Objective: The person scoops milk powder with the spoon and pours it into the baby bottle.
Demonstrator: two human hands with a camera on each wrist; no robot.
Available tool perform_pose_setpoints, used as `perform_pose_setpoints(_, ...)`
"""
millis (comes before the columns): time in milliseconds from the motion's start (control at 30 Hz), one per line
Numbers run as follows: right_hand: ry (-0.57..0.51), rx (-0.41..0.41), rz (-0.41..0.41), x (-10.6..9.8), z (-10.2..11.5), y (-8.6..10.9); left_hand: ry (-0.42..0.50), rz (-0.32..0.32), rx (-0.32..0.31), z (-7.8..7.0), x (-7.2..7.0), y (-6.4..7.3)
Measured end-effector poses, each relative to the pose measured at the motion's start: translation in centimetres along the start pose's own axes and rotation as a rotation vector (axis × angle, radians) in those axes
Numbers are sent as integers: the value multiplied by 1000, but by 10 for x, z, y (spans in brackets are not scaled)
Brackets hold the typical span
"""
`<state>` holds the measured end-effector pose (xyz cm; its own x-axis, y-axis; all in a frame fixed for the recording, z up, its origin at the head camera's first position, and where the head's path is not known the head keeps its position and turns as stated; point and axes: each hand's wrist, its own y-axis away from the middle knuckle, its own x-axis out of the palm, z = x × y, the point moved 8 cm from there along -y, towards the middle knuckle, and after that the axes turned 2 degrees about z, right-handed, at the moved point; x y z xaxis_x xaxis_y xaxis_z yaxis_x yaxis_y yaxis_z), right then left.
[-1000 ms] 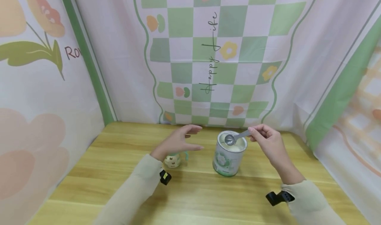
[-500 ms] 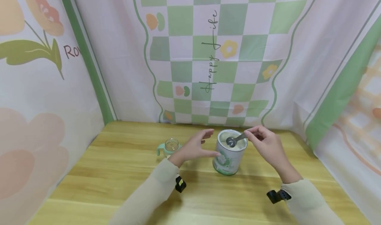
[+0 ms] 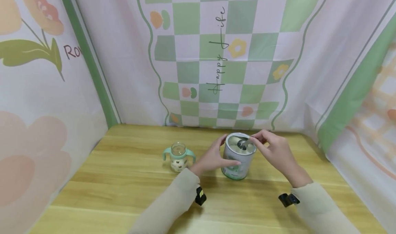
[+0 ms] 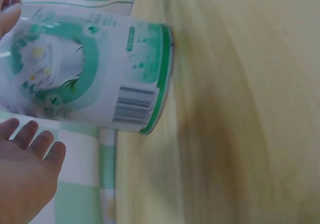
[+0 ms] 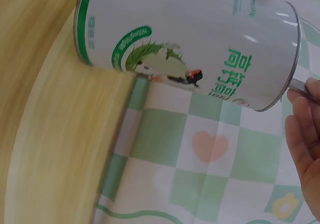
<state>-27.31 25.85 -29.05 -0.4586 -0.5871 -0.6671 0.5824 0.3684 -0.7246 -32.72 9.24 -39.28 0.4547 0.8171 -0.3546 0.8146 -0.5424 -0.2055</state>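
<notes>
A white and green tin can [image 3: 245, 161] stands upright on the table, its top uncovered and pale powder [image 3: 235, 148] inside. My right hand [image 3: 276, 153] pinches the handle of a grey metal measuring spoon [image 3: 242, 144]; the bowl is inside the can's mouth, at the powder. In the right wrist view the spoon handle [image 5: 299, 86] pokes out past the rim. My left hand [image 3: 213, 158] cups the can's left side, thumb extended across the front. The left wrist view shows its fingers [image 4: 42, 144] fairly straight beside the can; firm contact there is unclear.
A small clear baby bottle [image 3: 178, 163] with mint-green handles and printed dots stands left of the can, just beyond my left wrist. Wood-grain tabletop [image 3: 123, 182] surrounds both. A checkered fabric curtain [image 3: 213, 20] hangs behind, with more printed fabric [image 3: 43, 99] along the sides.
My left hand has moved right, from in front of the baby bottle to the can's side, uncovering the bottle. The spoon bowl has dipped and tilted lower in the can.
</notes>
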Motion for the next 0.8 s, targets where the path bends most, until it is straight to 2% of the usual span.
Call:
perform_pose_setpoints(167,34,-78,21,3,3,-1,56,-14,43,-1,7,-4)
perform_pose_setpoints(333,44,-163,42,5,8,0,109,-1,66,-2,16,-10)
perform_pose_setpoints(567,52,-245,62,7,15,-3,123,-31,-29,2,17,-11)
perform_pose_setpoints(800,62,-305,157,16,21,-2,175,-34,51,2,20,-15)
